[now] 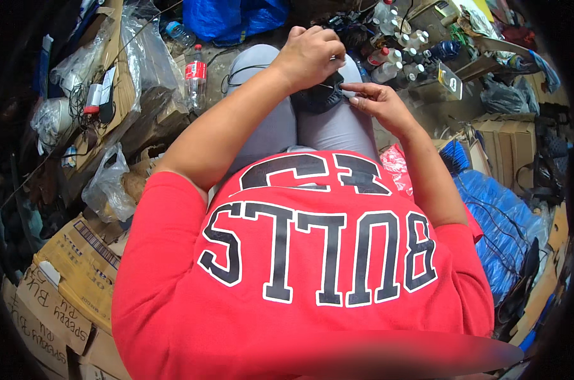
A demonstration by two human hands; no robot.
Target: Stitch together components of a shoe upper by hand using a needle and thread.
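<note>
I can't tell whether the curled left hand pinches anything at the far side of the black piece, nor whether the right hand, at its right edge, grasps it or merely steadies it. The piece rests on the right thigh of the grey trousers; I'd judge it light, pliable and not slippery, best held by that right edge.

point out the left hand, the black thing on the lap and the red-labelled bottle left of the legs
Left hand [310, 56]: head view, back of the hand.
Black thing [318, 99]: head view, near its middle.
Bottle [196, 70]: head view, its red label.
</note>
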